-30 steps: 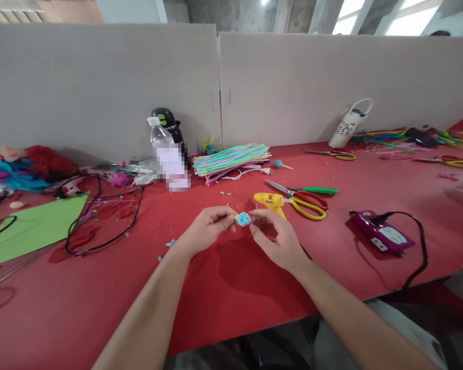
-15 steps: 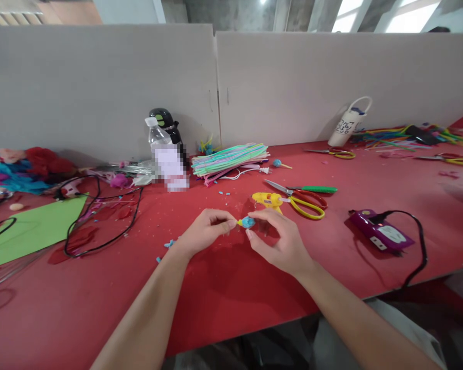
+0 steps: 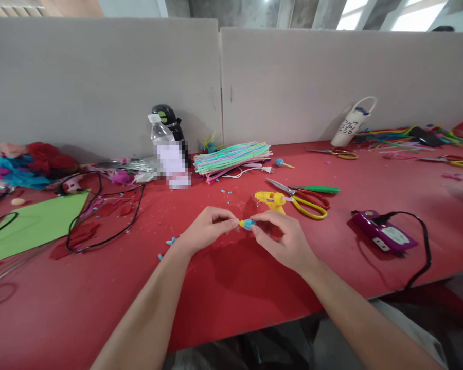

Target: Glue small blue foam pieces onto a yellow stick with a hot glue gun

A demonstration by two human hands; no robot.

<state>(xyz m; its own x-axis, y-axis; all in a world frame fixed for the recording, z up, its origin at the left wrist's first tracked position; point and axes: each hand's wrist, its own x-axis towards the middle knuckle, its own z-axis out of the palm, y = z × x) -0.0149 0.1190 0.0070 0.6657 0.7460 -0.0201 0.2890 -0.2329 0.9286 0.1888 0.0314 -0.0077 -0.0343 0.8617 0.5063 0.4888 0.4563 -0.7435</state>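
Note:
Between my hands, just above the red table (image 3: 216, 298), is a small blue and yellow craft piece (image 3: 248, 224), bulb-like in shape. My left hand (image 3: 212, 228) pinches its yellow end between thumb and forefinger. From the other side, my right hand (image 3: 283, 236) has its thumb and forefinger on the blue end. A yellow glue gun (image 3: 270, 199) lies just beyond my right hand, against scissors (image 3: 308, 205) with red and yellow handles. Small blue scraps (image 3: 171, 240) lie beside my left forearm.
A pipe cleaner bundle (image 3: 231, 158) lies behind, near a clear bottle (image 3: 162, 131) and a blue ball on a yellow stem (image 3: 280, 163). At right sits a purple power box (image 3: 386, 231) with a black cable. Green paper (image 3: 34, 221) and another cable lie left. A grey partition (image 3: 100, 87) stands behind.
My right thumb and forefinger have closed in on the blue end. More yellow shows beside my left fingertips. The whole view has shifted slightly.

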